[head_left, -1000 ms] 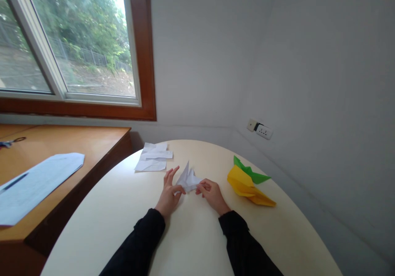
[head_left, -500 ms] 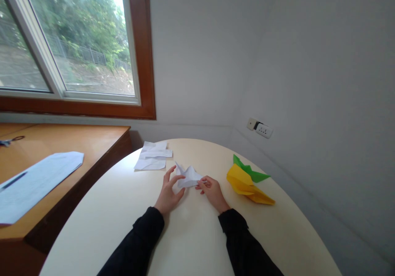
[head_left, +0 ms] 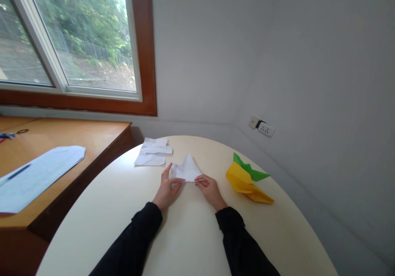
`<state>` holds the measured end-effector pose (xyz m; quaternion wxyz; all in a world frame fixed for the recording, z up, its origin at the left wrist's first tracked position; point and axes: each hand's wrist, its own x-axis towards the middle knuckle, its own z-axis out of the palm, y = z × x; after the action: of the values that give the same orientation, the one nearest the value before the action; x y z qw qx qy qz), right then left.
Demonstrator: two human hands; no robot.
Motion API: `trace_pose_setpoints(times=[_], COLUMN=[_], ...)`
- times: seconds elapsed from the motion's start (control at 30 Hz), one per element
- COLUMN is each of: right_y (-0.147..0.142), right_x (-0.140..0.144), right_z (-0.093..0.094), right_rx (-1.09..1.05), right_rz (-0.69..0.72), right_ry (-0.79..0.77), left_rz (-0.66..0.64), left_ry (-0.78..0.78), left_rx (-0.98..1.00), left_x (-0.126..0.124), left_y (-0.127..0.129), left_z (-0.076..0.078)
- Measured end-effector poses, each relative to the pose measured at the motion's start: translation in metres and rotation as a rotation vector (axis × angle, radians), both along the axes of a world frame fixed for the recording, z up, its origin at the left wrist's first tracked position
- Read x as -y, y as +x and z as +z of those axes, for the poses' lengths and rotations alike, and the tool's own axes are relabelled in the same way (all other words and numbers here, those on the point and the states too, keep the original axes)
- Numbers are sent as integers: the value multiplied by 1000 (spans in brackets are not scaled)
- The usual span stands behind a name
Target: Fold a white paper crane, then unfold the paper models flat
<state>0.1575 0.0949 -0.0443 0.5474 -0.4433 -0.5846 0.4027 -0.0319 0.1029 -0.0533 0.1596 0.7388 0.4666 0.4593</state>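
A folded sheet of white paper [head_left: 189,169] is held just above or on the round table, its pointed top facing away from me. My left hand [head_left: 168,189] pinches its lower left edge between thumb and fingers, with the index finger raised beside the paper's left side. At the lower right corner, my right hand [head_left: 211,189] grips the same paper between thumb and fingertips. Some of the fingers are hidden under the sheet.
White paper pieces [head_left: 152,152] lie at the round table's [head_left: 191,235] far left. Yellow folded paper [head_left: 247,183] and green folded paper [head_left: 250,169] sit to the right. On the wooden desk [head_left: 101,140] are more sheets [head_left: 46,175], a pen [head_left: 19,171] and scissors [head_left: 14,134].
The white paper has been turned flatter, and its peak now points away from me. My left hand has closed from a spread pose onto the paper's lower edge.
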Motion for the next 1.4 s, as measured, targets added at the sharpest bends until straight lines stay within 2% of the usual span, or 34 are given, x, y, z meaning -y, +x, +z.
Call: trace_pose_setpoints(times=[0.4,0.73,0.87,1.0,1.23,1.4], right_y=[-4,-6,-7,-7,-11,-13], right_x=[3,0,1,0,-2,-5], right_z=[2,-1,1,0,-3,-6], right_rx=[277,435,389,262,159,70], right_rz=[19,1,-13,-61,-89,-72], right_ry=[106,170,137,81,45,15], left_rz=[-33,32,80,167,47,29], left_ry=[38,19,1,-107,-239,-250], left_rx=[-243,-208,-147,-32,135,233], left_x=[7,6,2,-4,-4,-1], left_y=[3,1,-2,-3,-1,-1], left_z=[2,0,-5,-8,0,4])
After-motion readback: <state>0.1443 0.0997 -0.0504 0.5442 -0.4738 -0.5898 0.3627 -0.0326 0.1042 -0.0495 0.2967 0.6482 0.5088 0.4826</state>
